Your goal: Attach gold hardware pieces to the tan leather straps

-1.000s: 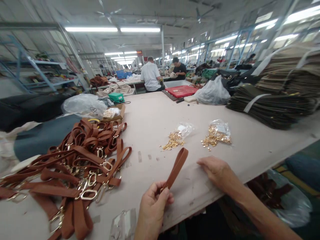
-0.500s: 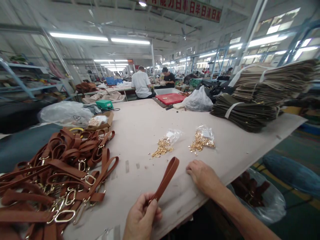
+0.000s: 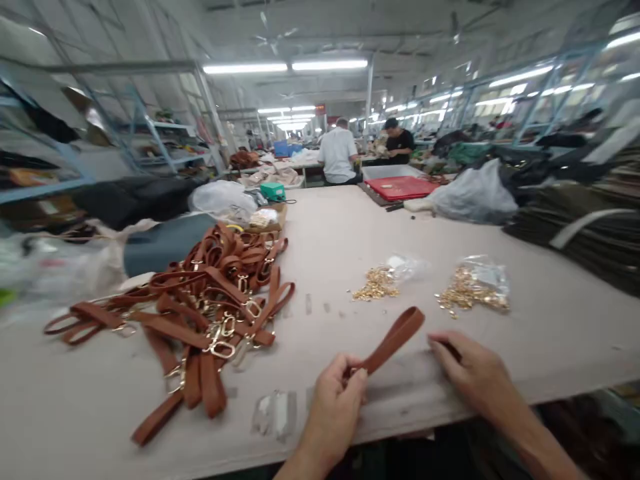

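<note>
A brown leather wrist strap (image 3: 397,337), folded into a loop, rises at a slant from my left hand (image 3: 336,403). The thumb and fingers of that hand pinch its lower end, and they hide most of the end. To the right of the loop, apart from it, is my right hand (image 3: 475,373), low over the table. Its thumb and forefinger come together at the tips; anything between them is too small or hidden to make out. Beyond the hands lie two heaps of small gold-coloured metal pieces, a left heap (image 3: 376,285) and a right heap (image 3: 470,290), each spilling from a clear bag.
A large pile of brown straps (image 3: 215,280) with gold clasps covers the table's left side. A small clear packet (image 3: 275,415) lies near the front edge. Farther back are a red stack (image 3: 403,188), a white plastic bag (image 3: 473,193) and dark bundles (image 3: 590,220). Two people work beyond.
The view has swung left, so more of the strap pile shows. My left hand still holds the strap. My right hand has turned, its thumb and forefinger now showing near the loop.
</note>
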### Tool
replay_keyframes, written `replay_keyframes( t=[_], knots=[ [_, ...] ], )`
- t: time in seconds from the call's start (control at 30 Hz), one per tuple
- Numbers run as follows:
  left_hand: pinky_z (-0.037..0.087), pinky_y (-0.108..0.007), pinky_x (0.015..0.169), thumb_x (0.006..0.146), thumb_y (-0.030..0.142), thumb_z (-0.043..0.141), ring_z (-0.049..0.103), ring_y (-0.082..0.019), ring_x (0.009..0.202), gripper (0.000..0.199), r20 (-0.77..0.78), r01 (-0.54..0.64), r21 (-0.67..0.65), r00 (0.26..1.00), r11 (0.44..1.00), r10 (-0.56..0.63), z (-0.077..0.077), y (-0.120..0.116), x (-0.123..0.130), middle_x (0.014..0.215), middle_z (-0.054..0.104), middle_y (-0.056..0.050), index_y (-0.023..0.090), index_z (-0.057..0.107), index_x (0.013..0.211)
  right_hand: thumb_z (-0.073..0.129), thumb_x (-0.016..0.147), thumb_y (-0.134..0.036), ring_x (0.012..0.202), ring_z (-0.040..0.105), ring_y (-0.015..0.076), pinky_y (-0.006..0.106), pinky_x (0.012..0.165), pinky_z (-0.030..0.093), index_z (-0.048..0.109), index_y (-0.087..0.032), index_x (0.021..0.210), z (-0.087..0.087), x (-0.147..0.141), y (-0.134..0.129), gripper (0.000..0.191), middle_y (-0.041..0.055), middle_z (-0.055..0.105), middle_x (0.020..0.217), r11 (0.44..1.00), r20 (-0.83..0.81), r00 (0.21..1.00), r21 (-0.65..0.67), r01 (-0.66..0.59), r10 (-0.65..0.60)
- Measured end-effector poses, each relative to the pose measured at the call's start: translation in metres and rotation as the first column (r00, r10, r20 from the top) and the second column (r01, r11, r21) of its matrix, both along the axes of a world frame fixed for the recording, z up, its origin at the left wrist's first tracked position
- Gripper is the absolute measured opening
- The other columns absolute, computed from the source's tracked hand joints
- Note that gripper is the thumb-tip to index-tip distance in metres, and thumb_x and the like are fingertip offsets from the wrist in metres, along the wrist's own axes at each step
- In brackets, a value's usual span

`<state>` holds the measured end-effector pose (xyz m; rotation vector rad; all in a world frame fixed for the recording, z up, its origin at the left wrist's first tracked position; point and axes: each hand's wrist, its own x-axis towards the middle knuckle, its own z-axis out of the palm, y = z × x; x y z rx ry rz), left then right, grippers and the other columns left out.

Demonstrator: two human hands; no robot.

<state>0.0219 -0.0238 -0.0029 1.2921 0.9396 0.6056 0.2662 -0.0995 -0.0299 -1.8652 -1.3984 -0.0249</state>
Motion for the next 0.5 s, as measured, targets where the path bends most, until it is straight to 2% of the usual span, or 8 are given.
replay_keyframes(
  t=[0.1,0.2,0.37,0.5],
  knots=[
    [0.026,-0.020,0.049,0.086,0.035,0.054,0.038,-0.010,0.054,0.018,0.010,0.012,0.036,1.000,0.999,-0.012,-0.002,0.003,0.000,0.060,0.045,0.007,0.018,0.060,0.086,0.054,0.089,-0.039,0.073,0.069,0.0193,0.029,0.067,0.053,0.069,-0.024,0.087,0.020,-0.030,-0.002,0.022,0.0012,0.074,0.081,1.000,-0.158,0.987,-0.020,-0.011,0.008],
    [0.029,-0.022,0.053,0.088,0.033,0.051,0.038,-0.011,0.056,0.018,-0.034,0.008,0.121,0.999,0.993,-0.004,0.004,-0.001,0.003,0.061,0.044,0.006,0.018,0.060,0.083,0.056,0.090,-0.040,0.068,0.066,0.0162,0.023,0.062,0.052,0.069,-0.023,0.087,0.028,-0.059,-0.007,0.021,-0.0005,0.071,0.076,0.997,-0.288,0.955,0.024,-0.072,0.076],
    [0.037,-0.024,0.065,0.089,0.028,0.049,0.050,-0.015,0.070,0.017,-0.057,-0.035,0.214,0.997,0.976,0.048,0.012,-0.007,0.009,0.072,0.056,0.002,0.018,0.060,0.082,0.057,0.091,-0.033,0.071,0.067,0.0165,0.024,0.065,0.053,0.070,-0.024,0.086,0.027,-0.097,-0.002,0.017,0.0009,0.073,0.080,0.971,-0.348,0.908,0.127,-0.202,0.235],
    [0.041,-0.025,0.069,0.091,0.029,0.048,0.055,-0.017,0.075,0.018,-0.030,-0.050,0.229,0.998,0.972,0.059,0.008,-0.008,0.011,0.078,0.061,0.000,0.018,0.061,0.085,0.054,0.092,-0.029,0.077,0.069,0.0182,0.026,0.069,0.054,0.070,-0.023,0.087,0.023,-0.110,0.006,0.018,0.0035,0.074,0.085,0.964,-0.352,0.898,0.132,-0.232,0.264]
  ],
)
